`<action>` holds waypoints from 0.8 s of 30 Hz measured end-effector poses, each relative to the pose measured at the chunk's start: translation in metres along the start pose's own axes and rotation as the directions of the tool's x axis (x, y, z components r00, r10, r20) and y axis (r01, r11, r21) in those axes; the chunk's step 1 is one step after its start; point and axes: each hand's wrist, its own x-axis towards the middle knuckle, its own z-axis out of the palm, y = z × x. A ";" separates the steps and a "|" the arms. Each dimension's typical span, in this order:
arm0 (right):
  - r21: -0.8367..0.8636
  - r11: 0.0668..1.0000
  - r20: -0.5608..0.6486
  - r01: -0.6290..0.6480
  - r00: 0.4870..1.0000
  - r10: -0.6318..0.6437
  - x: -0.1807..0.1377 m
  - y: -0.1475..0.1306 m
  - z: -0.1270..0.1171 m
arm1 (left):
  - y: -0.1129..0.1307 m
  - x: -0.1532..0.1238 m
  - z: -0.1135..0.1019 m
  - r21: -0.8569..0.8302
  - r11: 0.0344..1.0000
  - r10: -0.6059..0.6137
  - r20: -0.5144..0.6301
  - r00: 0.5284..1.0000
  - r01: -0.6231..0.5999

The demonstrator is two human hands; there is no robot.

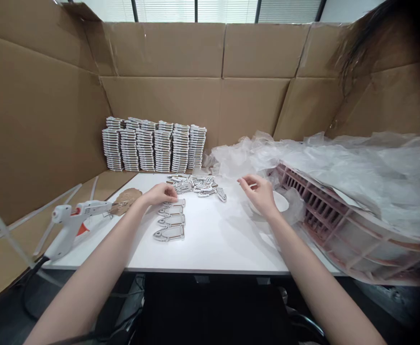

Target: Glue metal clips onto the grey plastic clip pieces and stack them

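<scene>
Two forearms (102, 258), left hand (161, 193) at four flat pieces (172, 233), grip unclear, right hand (260, 194) loosely curled, free, six stacks (163, 148) behind

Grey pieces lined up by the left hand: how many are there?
4: the first piece by the left hand, then the second piece, third piece and fourth piece, each nearer the camera. The hand may hide more.

The left forearm (100, 261) slants forward and inward, the left grip (162, 193) curled with fingers bent. The right forearm (312, 263) mirrors it, the right grip (261, 190) raised, loosely curved inward.
</scene>
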 end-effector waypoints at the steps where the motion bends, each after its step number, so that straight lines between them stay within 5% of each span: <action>1: -0.016 1.000 -0.030 -0.005 1.000 0.005 0.002 0.002 -0.004 | 0.001 -0.001 -0.001 0.010 1.000 0.001 0.017 1.000 -0.001; 6: -0.241 0.965 -0.047 -0.100 0.995 0.091 0.008 0.020 -0.026 | 0.002 0.000 0.000 0.080 0.997 0.010 -0.027 1.000 -0.007; 10: -0.407 0.889 0.094 -0.211 0.958 0.271 0.008 0.028 -0.043 | -0.002 0.013 0.010 0.330 0.943 0.070 -0.324 0.944 0.043; 16: -0.492 0.837 0.311 -0.241 0.849 0.428 0.008 0.030 -0.047 | -0.008 0.032 0.020 0.412 0.904 0.062 -0.388 0.920 0.112; 24: -0.397 0.893 0.196 -0.209 0.932 0.306 0.009 0.038 -0.046 | -0.011 0.032 0.021 0.352 0.930 0.038 -0.387 0.921 0.109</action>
